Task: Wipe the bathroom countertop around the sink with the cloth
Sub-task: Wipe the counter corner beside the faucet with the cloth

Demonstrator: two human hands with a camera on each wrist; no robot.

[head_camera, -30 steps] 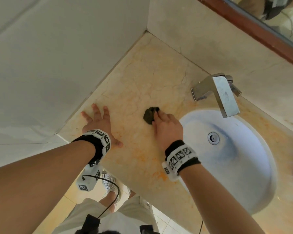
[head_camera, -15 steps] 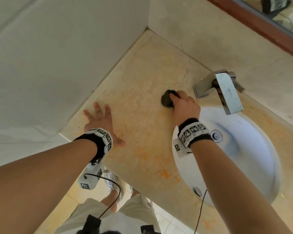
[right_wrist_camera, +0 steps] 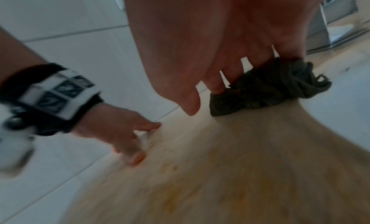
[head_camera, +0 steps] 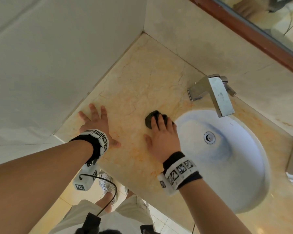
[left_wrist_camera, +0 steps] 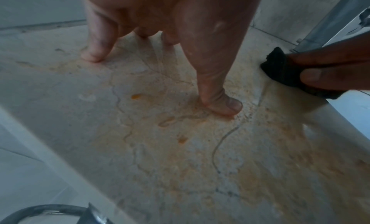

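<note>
A steel faucet point(head_camera: 215, 93) stands below a wood-framed mirror point(head_camera: 264, 19).

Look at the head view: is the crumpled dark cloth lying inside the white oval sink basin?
No: the crumpled dark cloth sits on the beige marble countertop, under the right hand, just left of the white oval sink basin.

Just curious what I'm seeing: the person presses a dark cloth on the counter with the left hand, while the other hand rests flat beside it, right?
Not quite: the right hand presses the dark cloth on the countertop; the left hand rests flat beside it. The head view shows this.
</note>
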